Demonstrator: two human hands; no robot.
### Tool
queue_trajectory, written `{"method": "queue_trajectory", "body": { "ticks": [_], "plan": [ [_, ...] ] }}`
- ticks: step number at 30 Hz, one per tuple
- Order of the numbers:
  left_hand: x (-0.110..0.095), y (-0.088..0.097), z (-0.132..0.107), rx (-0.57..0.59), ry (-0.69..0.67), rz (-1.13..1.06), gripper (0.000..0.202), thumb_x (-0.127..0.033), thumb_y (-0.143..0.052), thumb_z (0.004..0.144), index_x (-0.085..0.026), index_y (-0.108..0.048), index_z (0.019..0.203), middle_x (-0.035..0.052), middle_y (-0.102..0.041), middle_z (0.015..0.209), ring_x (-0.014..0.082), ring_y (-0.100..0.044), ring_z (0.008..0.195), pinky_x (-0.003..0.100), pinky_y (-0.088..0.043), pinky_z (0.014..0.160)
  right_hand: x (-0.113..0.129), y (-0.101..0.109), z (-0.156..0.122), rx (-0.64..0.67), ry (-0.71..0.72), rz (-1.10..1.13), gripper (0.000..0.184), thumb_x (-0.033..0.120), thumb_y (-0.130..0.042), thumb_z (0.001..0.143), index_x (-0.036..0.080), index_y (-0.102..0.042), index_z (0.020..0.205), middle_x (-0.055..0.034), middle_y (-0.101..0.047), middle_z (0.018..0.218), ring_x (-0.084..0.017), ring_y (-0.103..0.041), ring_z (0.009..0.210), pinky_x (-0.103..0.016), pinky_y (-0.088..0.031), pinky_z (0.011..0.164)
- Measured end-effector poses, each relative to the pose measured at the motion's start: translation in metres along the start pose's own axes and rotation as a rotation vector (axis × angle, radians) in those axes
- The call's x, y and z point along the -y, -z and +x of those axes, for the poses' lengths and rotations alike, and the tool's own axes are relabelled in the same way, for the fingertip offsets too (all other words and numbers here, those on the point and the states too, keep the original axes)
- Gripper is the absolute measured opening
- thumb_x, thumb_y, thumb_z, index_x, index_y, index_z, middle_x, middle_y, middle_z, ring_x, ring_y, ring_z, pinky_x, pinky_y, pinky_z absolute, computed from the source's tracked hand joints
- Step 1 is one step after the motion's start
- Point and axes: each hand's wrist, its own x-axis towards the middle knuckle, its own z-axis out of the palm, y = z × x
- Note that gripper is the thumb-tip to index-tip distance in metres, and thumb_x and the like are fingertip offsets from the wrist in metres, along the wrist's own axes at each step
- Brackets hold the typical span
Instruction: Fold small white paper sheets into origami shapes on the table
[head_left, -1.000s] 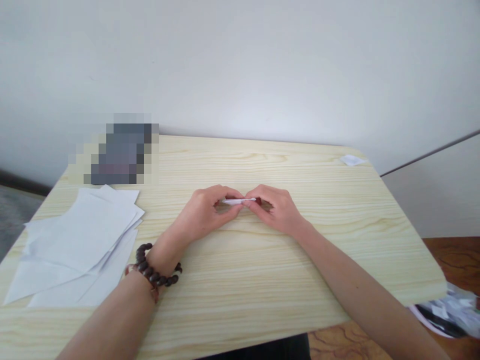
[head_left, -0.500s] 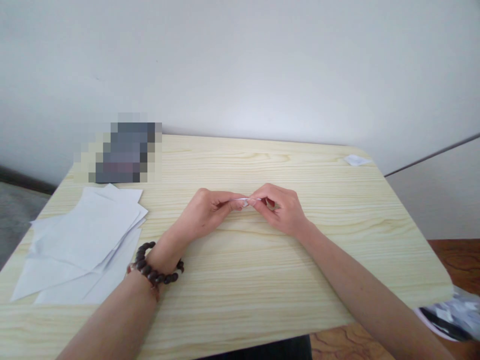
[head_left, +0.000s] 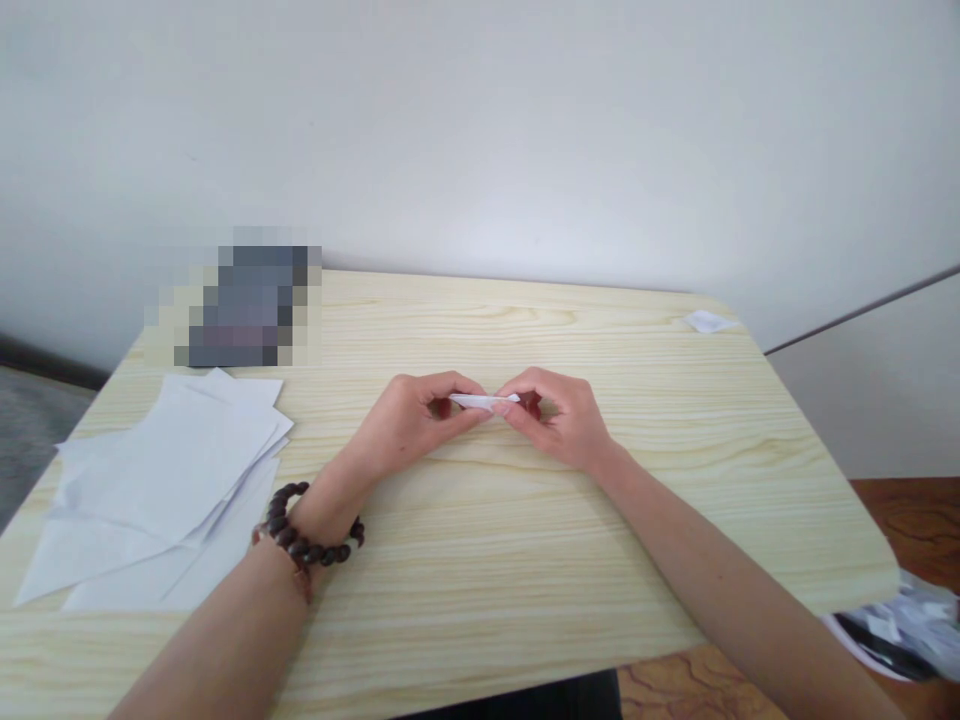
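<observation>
A small folded piece of white paper (head_left: 472,401) is pinched between both hands above the middle of the table. My left hand (head_left: 412,420), with a dark beaded bracelet (head_left: 300,540) at the wrist, grips the paper's left part between thumb and fingers. On the right part, the thumb and forefinger of my right hand (head_left: 559,415) press together. The fingertips of the two hands almost meet, and they hide some of the paper's folds.
Loose white sheets (head_left: 180,460) overlap in a pile at the table's left. Behind them lies a dark, pixelated object (head_left: 247,305). A small folded white paper (head_left: 709,321) rests near the far right corner of the wooden table (head_left: 525,560). A clear bag (head_left: 911,620) stands below right.
My left thumb has lowered and the fingers have shifted, so more of the folded paper shows between the hands. My right hand keeps its pinch in nearly the same place.
</observation>
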Motion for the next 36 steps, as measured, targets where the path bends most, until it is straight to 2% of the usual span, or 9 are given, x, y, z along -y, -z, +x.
{"method": "queue_trajectory", "body": {
  "ticks": [6, 9, 13, 16, 20, 23, 26, 31, 36],
  "plan": [
    [-0.0014, 0.0011, 0.0001, -0.015, -0.032, 0.016, 0.027, -0.04, -0.062, 0.081, -0.016, -0.074, 0.085, 0.0028, -0.07, 0.071, 0.0131, -0.059, 0.061, 0.021, -0.043, 0.054, -0.0017, -0.0003, 0.0001, 0.06, 0.109, -0.029, 0.011, 0.024, -0.053, 0.089, 0.019, -0.062, 0.086, -0.0015, -0.065, 0.077, -0.008, -0.053, 0.057, -0.02, -0.043, 0.054],
    [-0.0028, 0.0015, -0.0002, -0.076, -0.017, -0.01, 0.028, -0.041, -0.062, 0.081, -0.017, -0.074, 0.089, 0.003, -0.073, 0.076, 0.0141, -0.061, 0.065, 0.022, -0.046, 0.059, -0.0041, -0.0012, -0.0007, 0.003, 0.135, -0.054, 0.009, 0.022, -0.054, 0.089, 0.02, -0.063, 0.087, -0.002, -0.066, 0.081, -0.008, -0.054, 0.058, -0.02, -0.043, 0.053],
    [-0.0016, 0.0022, -0.0001, -0.131, 0.001, -0.051, 0.033, -0.042, -0.063, 0.081, -0.016, -0.072, 0.098, 0.002, -0.072, 0.072, 0.0109, -0.058, 0.057, 0.02, -0.046, 0.055, -0.0058, -0.001, -0.0012, -0.061, 0.172, -0.086, 0.006, 0.02, -0.057, 0.087, 0.02, -0.063, 0.086, -0.0028, -0.068, 0.085, -0.008, -0.057, 0.06, -0.02, -0.044, 0.052],
    [-0.0008, 0.0033, -0.0004, -0.093, -0.018, -0.088, 0.034, -0.043, -0.057, 0.086, -0.017, -0.072, 0.101, 0.0029, -0.073, 0.078, 0.0121, -0.061, 0.062, 0.021, -0.05, 0.059, -0.0046, 0.0006, -0.0009, -0.067, 0.152, -0.075, 0.007, 0.021, -0.057, 0.087, 0.02, -0.064, 0.086, -0.0033, -0.069, 0.086, -0.009, -0.059, 0.062, -0.02, -0.046, 0.053],
    [-0.0032, 0.0041, -0.0009, -0.073, -0.059, -0.105, 0.031, -0.041, -0.054, 0.088, -0.019, -0.074, 0.093, 0.0026, -0.074, 0.082, 0.0152, -0.066, 0.073, 0.021, -0.052, 0.06, -0.0011, 0.0023, 0.0005, -0.054, 0.136, -0.09, 0.012, 0.024, -0.054, 0.09, 0.019, -0.064, 0.086, -0.003, -0.069, 0.082, -0.009, -0.059, 0.063, -0.021, -0.046, 0.056],
    [-0.0056, 0.0036, -0.0005, -0.101, -0.029, -0.114, 0.029, -0.041, -0.056, 0.086, -0.018, -0.073, 0.09, 0.0022, -0.073, 0.078, 0.0151, -0.066, 0.07, 0.021, -0.052, 0.057, 0.0011, 0.0018, 0.0017, -0.086, 0.135, -0.143, 0.016, 0.026, -0.053, 0.091, 0.019, -0.065, 0.082, -0.0025, -0.069, 0.075, -0.01, -0.058, 0.06, -0.022, -0.045, 0.055],
    [-0.0063, 0.0029, 0.0006, -0.073, 0.034, -0.155, 0.029, -0.041, -0.057, 0.085, -0.016, -0.072, 0.088, 0.0033, -0.073, 0.077, 0.0147, -0.066, 0.065, 0.02, -0.052, 0.055, 0.0016, 0.0004, 0.0019, -0.117, 0.132, -0.173, 0.015, 0.025, -0.055, 0.09, 0.019, -0.065, 0.081, -0.0023, -0.071, 0.076, -0.009, -0.057, 0.056, -0.021, -0.043, 0.052],
    [-0.0023, 0.002, 0.0013, -0.007, 0.079, -0.279, 0.032, -0.041, -0.064, 0.081, -0.016, -0.067, 0.101, 0.0047, -0.073, 0.081, 0.018, -0.069, 0.077, 0.022, -0.053, 0.06, -0.0002, -0.0018, 0.0007, -0.149, 0.159, -0.148, 0.008, 0.022, -0.059, 0.088, 0.019, -0.067, 0.085, -0.0022, -0.072, 0.082, -0.008, -0.06, 0.06, -0.02, -0.045, 0.054],
    [0.0015, 0.0007, 0.0014, -0.017, 0.07, -0.205, 0.027, -0.037, -0.072, 0.074, -0.014, -0.07, 0.089, 0.0027, -0.072, 0.076, 0.014, -0.064, 0.066, 0.021, -0.05, 0.059, -0.0013, -0.0025, -0.0002, -0.121, 0.144, -0.124, 0.01, 0.025, -0.059, 0.088, 0.02, -0.067, 0.088, -0.0016, -0.072, 0.081, -0.007, -0.057, 0.056, -0.02, -0.044, 0.052]
  ]
}}
